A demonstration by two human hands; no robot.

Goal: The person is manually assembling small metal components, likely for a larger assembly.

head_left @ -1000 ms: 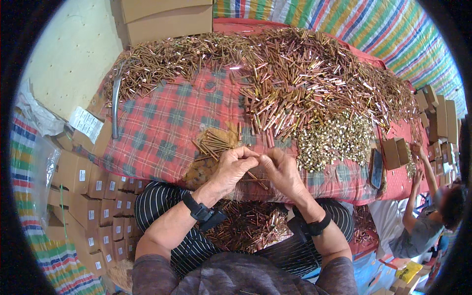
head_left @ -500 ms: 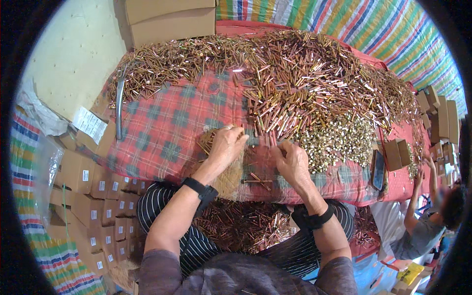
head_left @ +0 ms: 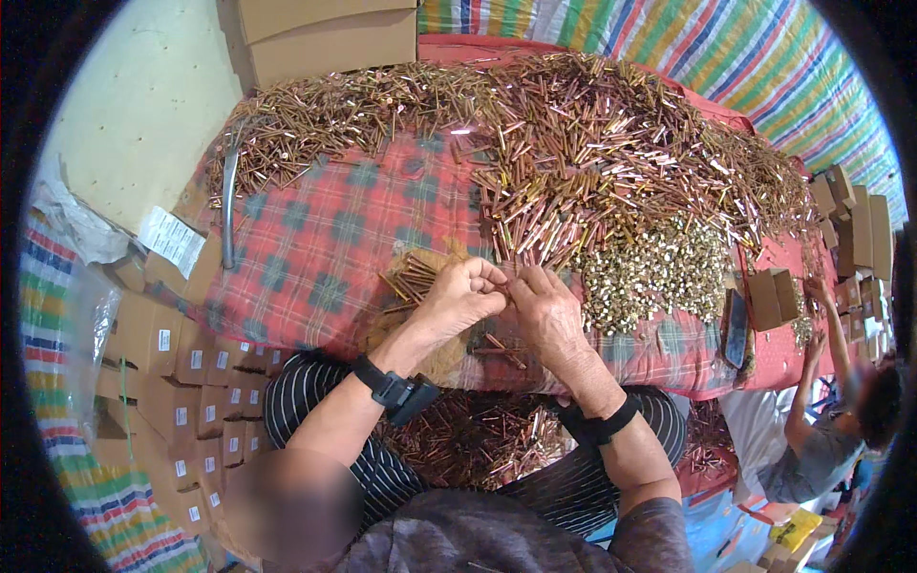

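Gleaming coppery rods (head_left: 611, 143), slim, straight, heaped beside golden pieces (head_left: 654, 279).

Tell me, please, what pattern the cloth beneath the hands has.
The cloth is red and dark-green plaid, showing best in the head view.

A wide fisheye camera, worn at the left of the person's head, looks steeply down and forward over their pinstriped trousers (head_left: 308, 393). It sits near enough that the left hand (head_left: 465, 292) and right hand (head_left: 549, 313) lie about mid-picture, the forearms (head_left: 339, 418) entering from below. Beyond them the view spreads across the plaid cloth (head_left: 306, 224) to the striped sheeting (head_left: 745, 57), bent along the rim. At the squeezed right edge, the co-worker (head_left: 810, 458) appears farther off.
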